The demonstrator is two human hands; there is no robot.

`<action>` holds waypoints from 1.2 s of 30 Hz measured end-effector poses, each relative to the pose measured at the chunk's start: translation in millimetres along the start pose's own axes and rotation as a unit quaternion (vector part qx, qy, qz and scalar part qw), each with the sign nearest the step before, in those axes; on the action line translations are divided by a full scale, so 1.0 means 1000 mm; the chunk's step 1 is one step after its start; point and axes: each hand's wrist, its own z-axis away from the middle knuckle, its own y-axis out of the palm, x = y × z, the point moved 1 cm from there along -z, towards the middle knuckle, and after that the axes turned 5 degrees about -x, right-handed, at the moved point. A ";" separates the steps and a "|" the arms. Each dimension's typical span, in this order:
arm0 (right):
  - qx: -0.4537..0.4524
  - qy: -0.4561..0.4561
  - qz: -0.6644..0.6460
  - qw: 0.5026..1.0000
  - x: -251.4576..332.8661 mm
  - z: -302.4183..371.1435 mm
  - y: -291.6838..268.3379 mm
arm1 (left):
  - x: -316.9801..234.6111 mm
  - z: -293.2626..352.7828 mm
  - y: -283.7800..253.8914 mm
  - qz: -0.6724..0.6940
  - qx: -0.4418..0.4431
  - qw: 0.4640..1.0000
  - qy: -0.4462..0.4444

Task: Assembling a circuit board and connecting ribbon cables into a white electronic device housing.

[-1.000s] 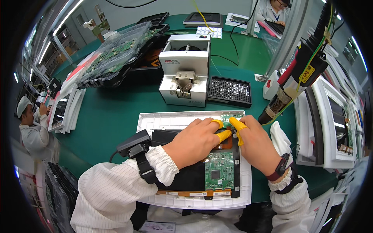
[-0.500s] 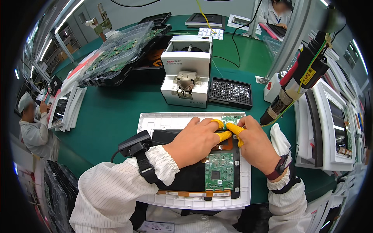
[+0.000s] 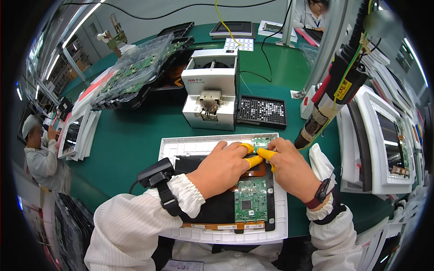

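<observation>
Under your hands: display panel (image 3: 212, 207), black back up, in white frame. Yellow label (image 3: 343, 89) on hanging electric screwdriver, upper right of you. Small red label (image 3: 189, 81) on front of white screw feeder. At your right: stacked white-framed screens (image 3: 384, 135), dark faces showing. At your left: more white-framed screens (image 3: 74, 135), piled. Far table edge: dark flat screen (image 3: 233, 28), lying

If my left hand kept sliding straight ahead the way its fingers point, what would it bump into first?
The left hand points up and to the right across the white panel. It would probably meet the small green circuit board at its yellow-capped fingertips at once, then the right hand; depth is hard to judge.
</observation>
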 end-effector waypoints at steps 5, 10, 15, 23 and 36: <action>-0.072 0.080 -0.065 0.992 0.002 0.006 0.000 | -0.003 -0.001 0.000 -0.011 0.014 1.000 -0.002; -0.034 0.040 -0.032 0.998 0.000 0.006 0.002 | -0.002 -0.001 -0.002 0.006 0.018 1.000 -0.004; -0.030 0.035 -0.025 0.999 -0.001 0.007 0.003 | -0.003 -0.001 -0.004 0.015 0.022 1.000 -0.003; -0.025 0.004 0.012 1.000 0.002 0.009 0.007 | 0.004 -0.001 -0.012 0.058 -0.026 0.998 0.007; -0.011 -0.061 0.067 0.996 0.037 0.028 -0.016 | -0.024 0.055 -0.017 -0.055 -0.030 0.997 -0.044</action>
